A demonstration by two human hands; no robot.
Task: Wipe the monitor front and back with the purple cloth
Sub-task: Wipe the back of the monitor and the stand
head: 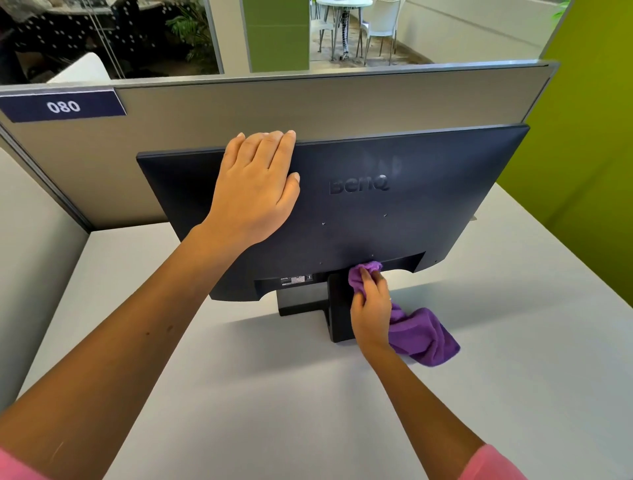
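Nearest us, the right hand (371, 305) grips the purple cloth (419, 330), fingers (368, 279) curled round a wad pressed where the stand meets the monitor (394, 212); the cloth's tail trails onto the counter (274, 394). Beyond, the left hand (255, 185) lies flat on the rear panel, fingertips over its top edge. We judge unwiped surface lies above the cloth.

A pale grey counter (274, 394) fills the near ground. Along its far edge stands a grey partition (239, 113) with a metal top rail; at its far left hangs a dark blue label (63, 107) reading 080. A lower pale panel (30, 240) closes the left side. A lime-green wall (589, 137) rises at the right. Beyond the partition, white chairs (380, 24) stand round a white table (342, 4), right of a green panel (277, 34); a leafy plant (191, 31) shows far left.
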